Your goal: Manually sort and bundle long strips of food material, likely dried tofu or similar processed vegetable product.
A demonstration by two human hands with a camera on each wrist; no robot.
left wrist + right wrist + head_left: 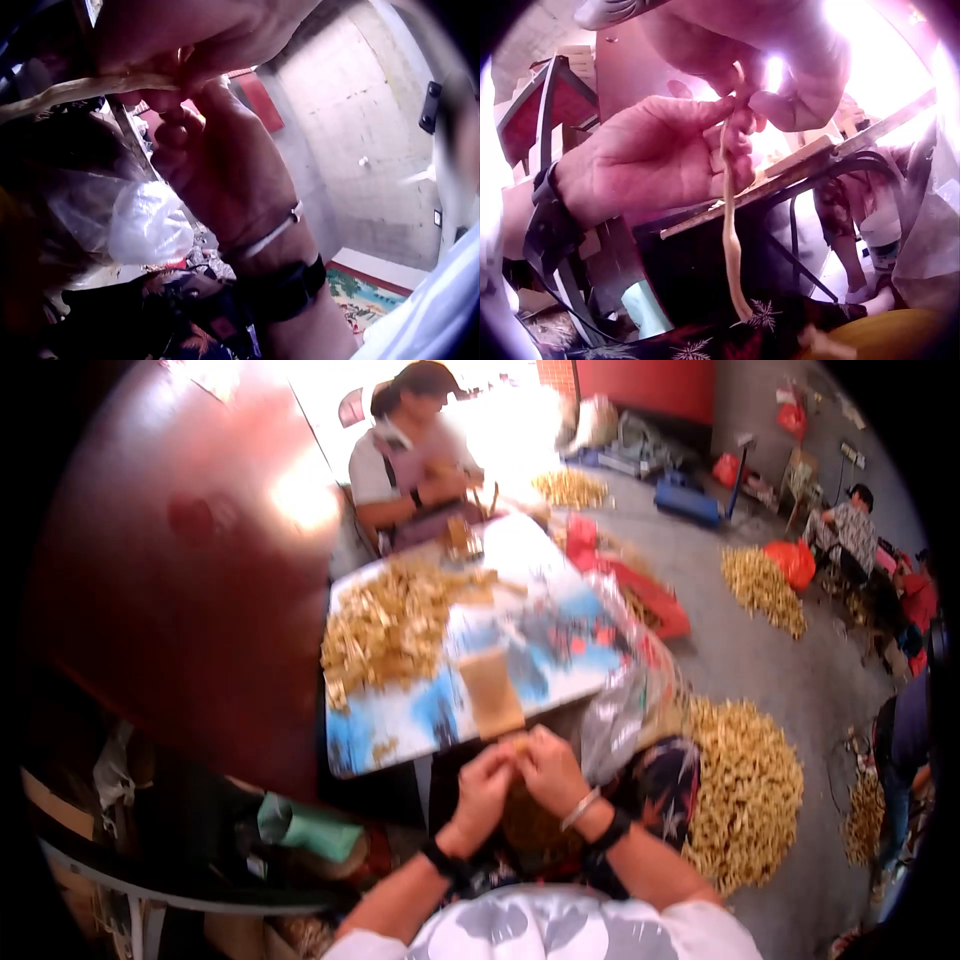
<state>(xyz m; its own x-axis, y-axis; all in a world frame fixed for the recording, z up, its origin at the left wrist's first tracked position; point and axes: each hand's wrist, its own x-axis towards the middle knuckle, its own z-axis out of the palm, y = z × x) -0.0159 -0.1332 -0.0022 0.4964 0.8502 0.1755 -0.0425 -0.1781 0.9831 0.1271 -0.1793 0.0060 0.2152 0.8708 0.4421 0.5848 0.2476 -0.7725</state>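
Close together in front of the table's near edge, my left hand (pixel 478 797) and right hand (pixel 552 775) meet at the fingertips. Between them they pinch a long, soft, tan strip (pixel 733 247). In the right wrist view it hangs from the curled fingers of the left hand (pixel 649 157), while the right hand (pixel 780 60) grips its upper end from above. The left wrist view shows the strip (pixel 82 88) stretching out leftward from the fingers. A flat tan sheet (pixel 490 692) lies on the table edge just ahead of the hands.
The patterned table (pixel 400 730) bears a heap of tan strips (pixel 395 615). Across it sits a person (pixel 415 470) in a cap. Clear plastic (pixel 620 720) hangs at its right edge. Piles of small knotted pieces (pixel 745 790) cover parts of the floor at right.
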